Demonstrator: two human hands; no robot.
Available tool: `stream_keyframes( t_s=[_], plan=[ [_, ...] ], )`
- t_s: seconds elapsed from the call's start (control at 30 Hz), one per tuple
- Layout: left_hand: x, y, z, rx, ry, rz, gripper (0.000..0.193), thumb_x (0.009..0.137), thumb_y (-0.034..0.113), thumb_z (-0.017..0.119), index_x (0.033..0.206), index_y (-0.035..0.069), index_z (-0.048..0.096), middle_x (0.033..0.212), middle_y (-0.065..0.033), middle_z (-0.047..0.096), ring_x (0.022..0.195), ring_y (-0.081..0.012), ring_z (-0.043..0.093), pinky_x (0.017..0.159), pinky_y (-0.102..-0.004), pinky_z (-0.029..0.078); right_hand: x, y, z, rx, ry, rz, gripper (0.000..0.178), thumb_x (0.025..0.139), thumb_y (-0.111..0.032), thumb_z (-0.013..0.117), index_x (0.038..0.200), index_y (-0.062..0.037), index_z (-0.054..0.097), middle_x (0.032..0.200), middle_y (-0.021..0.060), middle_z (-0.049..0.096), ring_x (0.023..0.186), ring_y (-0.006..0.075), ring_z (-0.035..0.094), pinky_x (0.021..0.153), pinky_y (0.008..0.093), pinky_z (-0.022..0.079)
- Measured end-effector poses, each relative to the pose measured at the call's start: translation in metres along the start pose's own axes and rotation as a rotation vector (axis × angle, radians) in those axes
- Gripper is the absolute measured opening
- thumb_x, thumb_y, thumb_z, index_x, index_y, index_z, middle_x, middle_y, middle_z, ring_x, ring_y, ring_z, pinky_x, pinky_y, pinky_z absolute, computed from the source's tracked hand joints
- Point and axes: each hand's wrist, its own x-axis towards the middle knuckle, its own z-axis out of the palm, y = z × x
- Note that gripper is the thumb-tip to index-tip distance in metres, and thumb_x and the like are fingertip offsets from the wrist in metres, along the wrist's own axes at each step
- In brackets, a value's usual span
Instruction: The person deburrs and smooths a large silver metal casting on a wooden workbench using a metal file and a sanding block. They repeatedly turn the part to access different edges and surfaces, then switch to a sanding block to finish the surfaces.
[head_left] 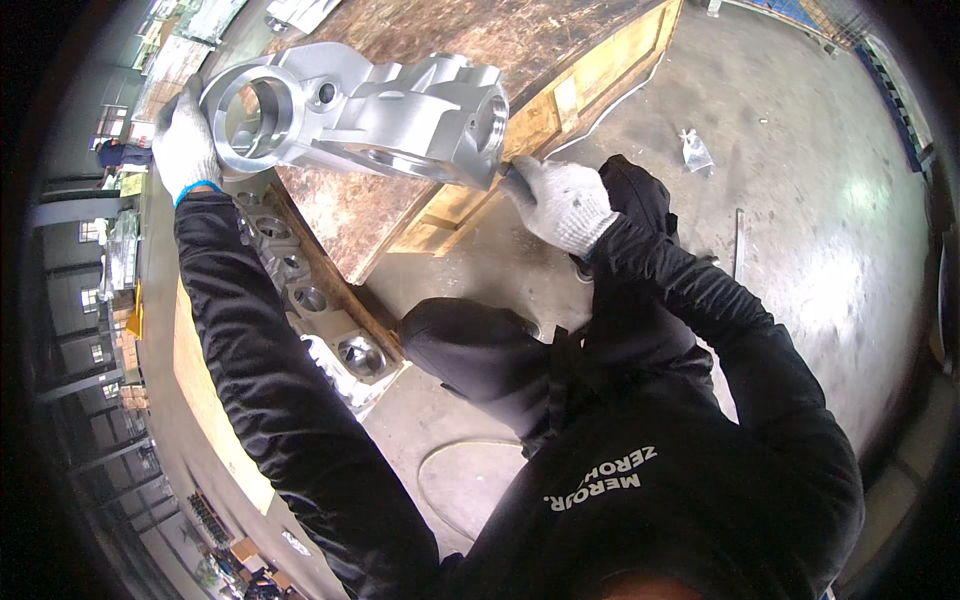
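Note:
A large silver metal casting point(385, 110), with a round bored ring at one end and a boxy, ribbed body at the other, spans the space between my hands. My left hand point(187, 145), in a white knit glove with a blue cuff edge, is closed on the outer rim of the ring. At the opposite end my right hand point(560, 205), also gloved in white, has its fingers closed at the lower corner of the casting. Those fingertips are partly hidden behind the metal. Beneath the casting lies a wooden crate point(330, 215) with a stained brown top.
Several similar castings point(310, 298) sit in a row in an open wooden box below my left forearm. Off to the right, a small clear plastic bag point(696, 150) and a thin strip point(739, 245) lie on the concrete floor point(830, 200). A person point(125, 153) stands at the far left.

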Motion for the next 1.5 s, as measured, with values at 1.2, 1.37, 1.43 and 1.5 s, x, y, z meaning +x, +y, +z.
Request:
stream_keyframes(
  t_s=[1.2, 1.37, 1.43, 1.5],
  plan=[
    [0.02, -0.005, -0.012, 0.048, -0.135, -0.019, 0.06, 0.097, 0.042, 0.07, 0.14, 0.002, 0.062, 0.132, -0.0138, 0.067, 0.11, -0.0222, 0.067, 0.095, -0.0342, 0.053, 0.069, 0.082, -0.032, 0.65, -0.225, 0.235, 0.044, 0.099, -0.042, 0.07, 0.125, -0.0077, 0.075, 0.087, 0.0066, 0.074, 0.072, 0.0132, 0.068, 0.073, 0.0294, 0.059],
    [0.012, -0.004, -0.002, 0.086, -0.089, 0.072, 0.058, 0.091, 0.046, 0.07, 0.132, 0.005, 0.07, 0.129, -0.0169, 0.07, 0.116, -0.0254, 0.067, 0.102, -0.0362, 0.05, 0.032, 0.062, 0.022, 0.829, -0.082, 0.352, 0.037, 0.103, -0.027, 0.064, 0.132, -0.0041, 0.069, 0.12, 0.015, 0.076, 0.107, 0.0189, 0.071, 0.096, 0.0333, 0.054],
    [0.012, -0.012, -0.004, 0.071, -0.066, 0.102, 0.061, 0.091, 0.047, 0.07, 0.132, 0.003, 0.069, 0.129, -0.0175, 0.07, 0.114, -0.027, 0.067, 0.102, -0.0368, 0.05, 0.02, 0.042, 0.012, 0.69, -0.137, 0.328, 0.038, 0.103, -0.029, 0.063, 0.131, -0.0033, 0.069, 0.12, 0.0179, 0.075, 0.108, 0.0211, 0.072, 0.096, 0.0324, 0.054],
    [0.003, -0.013, -0.01, 0.147, -0.047, 0.036, 0.067, 0.088, 0.052, 0.071, 0.131, 0.001, 0.069, 0.129, -0.0196, 0.069, 0.114, -0.0305, 0.066, 0.103, -0.0384, 0.048, 0.011, 0.015, -0.015, 0.493, -0.202, 0.232, 0.04, 0.103, -0.031, 0.059, 0.129, -0.0033, 0.069, 0.121, 0.0211, 0.073, 0.113, 0.0245, 0.072, 0.098, 0.0315, 0.053]
  ],
)
